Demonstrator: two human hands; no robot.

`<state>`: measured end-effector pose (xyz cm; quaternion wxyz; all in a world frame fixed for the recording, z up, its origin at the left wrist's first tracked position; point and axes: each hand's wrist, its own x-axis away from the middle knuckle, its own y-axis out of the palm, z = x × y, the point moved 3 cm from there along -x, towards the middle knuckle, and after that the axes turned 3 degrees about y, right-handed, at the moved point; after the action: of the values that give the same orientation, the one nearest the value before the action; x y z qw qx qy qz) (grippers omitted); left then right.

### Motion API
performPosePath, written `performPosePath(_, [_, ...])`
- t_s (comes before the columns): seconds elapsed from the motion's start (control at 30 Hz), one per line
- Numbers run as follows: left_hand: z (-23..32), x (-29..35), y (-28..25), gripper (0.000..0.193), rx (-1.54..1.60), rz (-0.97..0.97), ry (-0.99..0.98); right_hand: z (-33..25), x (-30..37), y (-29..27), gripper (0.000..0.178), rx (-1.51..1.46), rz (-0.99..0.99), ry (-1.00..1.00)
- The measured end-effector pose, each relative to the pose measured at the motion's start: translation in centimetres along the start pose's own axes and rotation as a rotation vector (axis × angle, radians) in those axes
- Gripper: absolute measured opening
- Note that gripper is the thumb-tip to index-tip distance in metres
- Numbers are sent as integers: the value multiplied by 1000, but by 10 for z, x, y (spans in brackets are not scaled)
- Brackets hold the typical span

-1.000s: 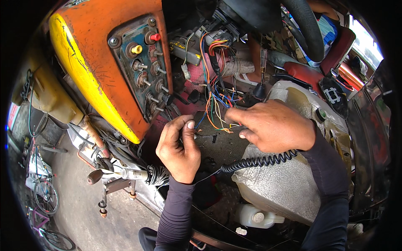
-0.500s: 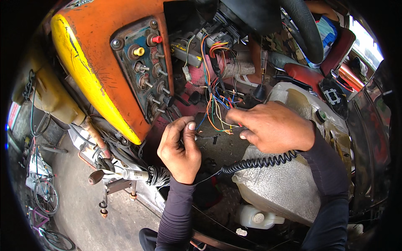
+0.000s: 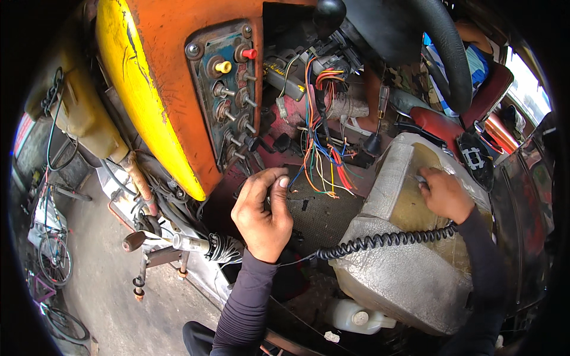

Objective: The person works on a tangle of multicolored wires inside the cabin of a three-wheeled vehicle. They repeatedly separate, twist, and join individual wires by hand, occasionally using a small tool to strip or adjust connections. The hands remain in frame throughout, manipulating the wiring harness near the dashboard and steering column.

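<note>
Left hand (image 3: 263, 213): pinched closed beside the wires (image 3: 323, 157). Right hand (image 3: 446, 194): over the silver cover (image 3: 404, 273); I cannot tell whether it grips anything.

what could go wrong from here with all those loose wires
The loose wires hang bunched with ends close together, so any bare ones might touch.

With so many colours tangled, one could be mistaken for another.

The coiled black cord passes close to the right hand, so it may snag.
</note>
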<state>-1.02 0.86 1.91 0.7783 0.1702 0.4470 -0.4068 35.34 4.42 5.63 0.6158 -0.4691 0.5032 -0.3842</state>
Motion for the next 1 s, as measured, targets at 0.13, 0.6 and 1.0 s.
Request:
performPosePath(0.13, [-1, 0, 2, 10, 5, 4, -5, 15, 7, 14, 37, 78, 73, 37])
performPosePath(0.6, [-3, 2, 3, 9, 96, 22, -79, -98, 4, -28, 29, -56, 151, -404])
performPosePath(1.0, [-1, 1, 2, 10, 34, 1, -34, -184, 37, -22, 77, -113, 220, -638])
